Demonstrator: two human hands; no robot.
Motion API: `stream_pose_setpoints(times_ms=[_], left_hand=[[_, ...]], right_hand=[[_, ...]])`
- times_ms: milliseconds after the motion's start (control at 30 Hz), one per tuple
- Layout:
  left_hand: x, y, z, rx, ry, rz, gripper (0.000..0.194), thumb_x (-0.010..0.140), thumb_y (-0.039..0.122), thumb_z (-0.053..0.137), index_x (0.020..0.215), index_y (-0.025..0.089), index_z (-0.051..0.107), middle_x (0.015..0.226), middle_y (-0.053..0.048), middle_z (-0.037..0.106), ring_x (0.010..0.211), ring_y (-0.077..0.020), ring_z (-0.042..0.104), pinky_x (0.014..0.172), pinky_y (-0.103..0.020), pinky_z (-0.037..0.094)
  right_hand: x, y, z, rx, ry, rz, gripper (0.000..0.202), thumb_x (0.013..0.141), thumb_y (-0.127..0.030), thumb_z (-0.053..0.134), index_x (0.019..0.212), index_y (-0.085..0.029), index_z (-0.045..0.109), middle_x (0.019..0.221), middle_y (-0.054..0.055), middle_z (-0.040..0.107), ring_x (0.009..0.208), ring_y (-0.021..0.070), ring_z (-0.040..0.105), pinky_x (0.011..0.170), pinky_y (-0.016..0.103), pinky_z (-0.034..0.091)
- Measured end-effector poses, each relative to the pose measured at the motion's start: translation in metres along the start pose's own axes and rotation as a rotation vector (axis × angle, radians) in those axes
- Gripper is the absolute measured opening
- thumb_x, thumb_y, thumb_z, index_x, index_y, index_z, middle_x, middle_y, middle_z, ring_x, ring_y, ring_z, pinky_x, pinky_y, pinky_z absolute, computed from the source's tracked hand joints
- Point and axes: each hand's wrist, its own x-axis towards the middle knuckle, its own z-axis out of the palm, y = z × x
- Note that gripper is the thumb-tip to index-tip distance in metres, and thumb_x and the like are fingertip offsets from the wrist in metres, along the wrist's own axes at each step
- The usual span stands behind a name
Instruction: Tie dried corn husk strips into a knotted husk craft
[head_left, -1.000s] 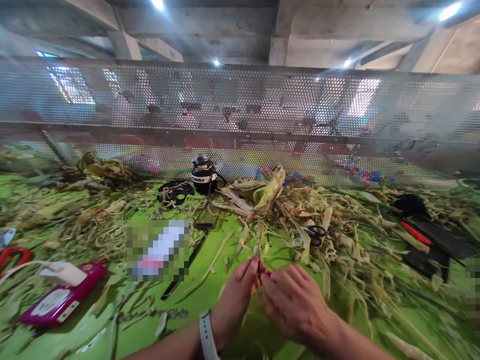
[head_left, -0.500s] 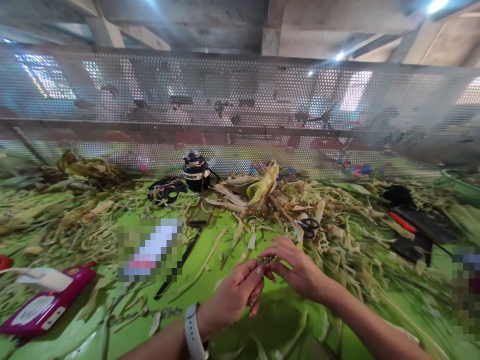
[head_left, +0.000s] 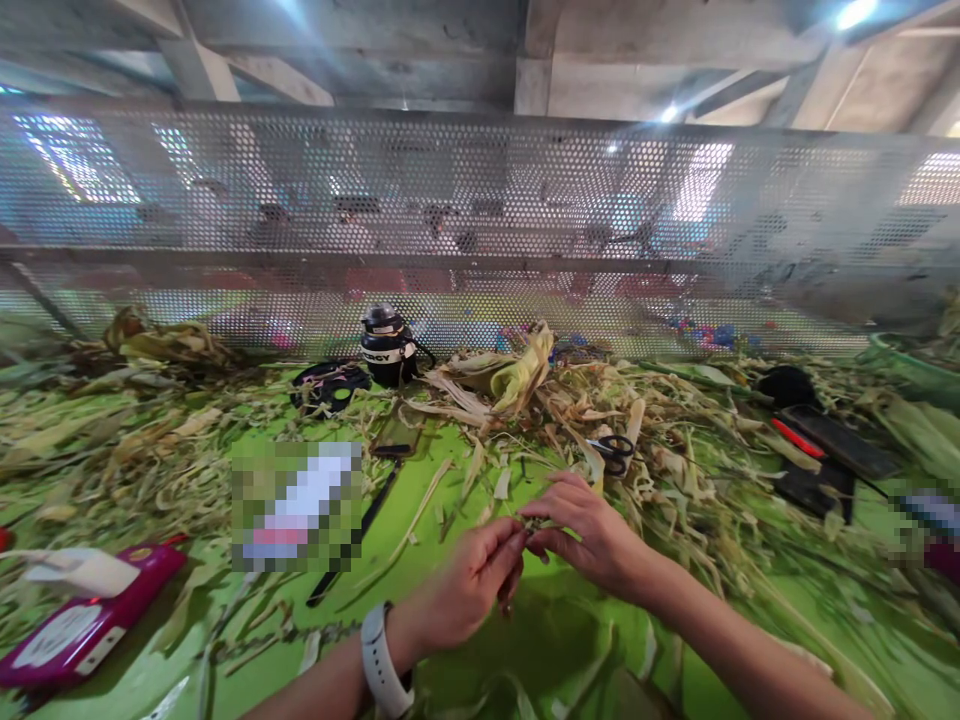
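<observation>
My left hand (head_left: 472,575), with a white watch band (head_left: 384,660) on its wrist, is closed in a pinch over the green table (head_left: 555,630). Between its fingertips and those of my right hand (head_left: 589,530) is a small, knobbly strip of dried plant fibre (head_left: 534,522); its finer shape is hard to make out. The right thumb and fingers are also pinched on this strip, and both hands' tips almost meet. Just beyond the right hand, dark-handled scissors (head_left: 613,452) lie among dry husks (head_left: 517,385). A knotted, braided-looking strip (head_left: 300,636) rests left of the left wrist.
A magenta power strip (head_left: 90,620) with a white charger (head_left: 86,572) lies at left, near a blurred-out phone-like object (head_left: 304,505). A black jug (head_left: 386,345) stands before the perforated metal screen (head_left: 480,200). Dark flat items (head_left: 817,460) lie at right.
Both hands stay together on the strip, with only slight finger movement. The whole view has shifted a little, so background things sit slightly further left.
</observation>
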Motion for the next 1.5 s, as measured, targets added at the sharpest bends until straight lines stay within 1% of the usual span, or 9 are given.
stream_pose_setpoints(times_ms=[133,667,867,933,1000,1100,1233,1367,1500], left_hand=[[0.003,-0.001,0.0,-0.188,-0.036,-0.024,0.034,0.081,0.051,0.052,0.075,0.017,0.051,0.054,0.005,0.048,0.044,-0.0076,0.043,0.047,-0.021,0.04],[0.001,-0.014,-0.006,-0.31,-0.108,-0.024,0.028,0.084,0.045,0.052,0.081,0.018,0.05,0.051,0.008,0.039,0.044,-0.0058,0.033,0.046,-0.019,0.027],[0.004,-0.009,-0.01,-0.096,0.046,0.093,0.026,0.085,0.042,0.053,0.079,0.017,0.056,0.064,0.003,0.049,0.06,-0.0094,0.044,0.059,-0.021,0.038],[0.008,-0.007,-0.014,-0.168,0.109,0.098,0.025,0.083,0.041,0.056,0.077,0.016,0.057,0.068,0.001,0.055,0.066,-0.0113,0.05,0.067,-0.023,0.041],[0.011,-0.004,-0.019,-0.32,0.208,0.078,0.023,0.079,0.039,0.061,0.079,0.017,0.058,0.069,0.001,0.059,0.067,-0.0117,0.053,0.07,-0.024,0.043],[0.015,0.0,-0.028,-0.501,0.332,0.067,0.021,0.075,0.034,0.067,0.085,0.016,0.061,0.06,0.004,0.057,0.06,-0.0086,0.049,0.064,-0.02,0.042],[0.018,0.001,-0.039,-0.591,0.402,0.123,0.015,0.075,0.027,0.067,0.084,0.015,0.063,0.058,0.005,0.053,0.057,-0.0065,0.046,0.058,-0.017,0.039],[0.022,0.001,-0.048,-0.62,0.458,0.175,0.018,0.071,0.029,0.071,0.079,0.016,0.061,0.057,0.006,0.051,0.055,-0.0062,0.044,0.056,-0.017,0.039],[0.025,0.003,-0.055,-0.631,0.501,0.211,0.021,0.068,0.031,0.072,0.077,0.016,0.061,0.054,0.006,0.049,0.055,-0.0067,0.043,0.055,-0.017,0.038]], right_hand=[[0.0,-0.003,0.005,0.09,0.083,0.094,0.041,0.091,-0.049,0.039,0.097,-0.017,0.065,0.075,0.005,0.066,0.075,0.017,0.058,0.072,0.032,0.046],[-0.003,-0.009,0.008,0.149,0.141,0.114,0.039,0.088,-0.049,0.047,0.1,-0.018,0.067,0.08,0.006,0.068,0.078,0.0169,0.06,0.07,0.029,0.049],[-0.004,-0.008,0.011,0.017,0.179,0.099,0.036,0.087,-0.043,0.052,0.109,-0.016,0.063,0.082,0.008,0.067,0.078,0.0197,0.059,0.072,0.034,0.05],[-0.002,-0.005,0.0,-0.071,0.255,0.128,0.033,0.086,-0.037,0.056,0.113,-0.018,0.06,0.09,0.009,0.067,0.087,0.0221,0.058,0.08,0.039,0.048],[0.0,0.002,-0.014,-0.093,0.425,0.214,0.027,0.088,-0.029,0.053,0.113,-0.02,0.058,0.1,0.01,0.065,0.096,0.0221,0.057,0.085,0.039,0.046],[0.001,0.018,-0.031,-0.077,0.575,0.348,0.019,0.089,-0.025,0.049,0.104,-0.02,0.061,0.1,0.008,0.065,0.094,0.0202,0.059,0.084,0.036,0.047],[-0.002,0.037,-0.031,-0.082,0.399,0.437,0.017,0.088,-0.024,0.048,0.091,-0.016,0.063,0.084,0.006,0.066,0.079,0.0182,0.061,0.072,0.03,0.048],[-0.003,0.043,-0.018,-0.169,0.055,0.447,0.016,0.087,-0.021,0.049,0.084,-0.016,0.064,0.083,0.006,0.065,0.08,0.0185,0.059,0.073,0.03,0.046],[0.003,0.043,-0.011,-0.174,-0.113,0.44,0.01,0.083,-0.019,0.056,0.078,-0.017,0.065,0.079,0.006,0.064,0.08,0.0191,0.058,0.073,0.031,0.045]])
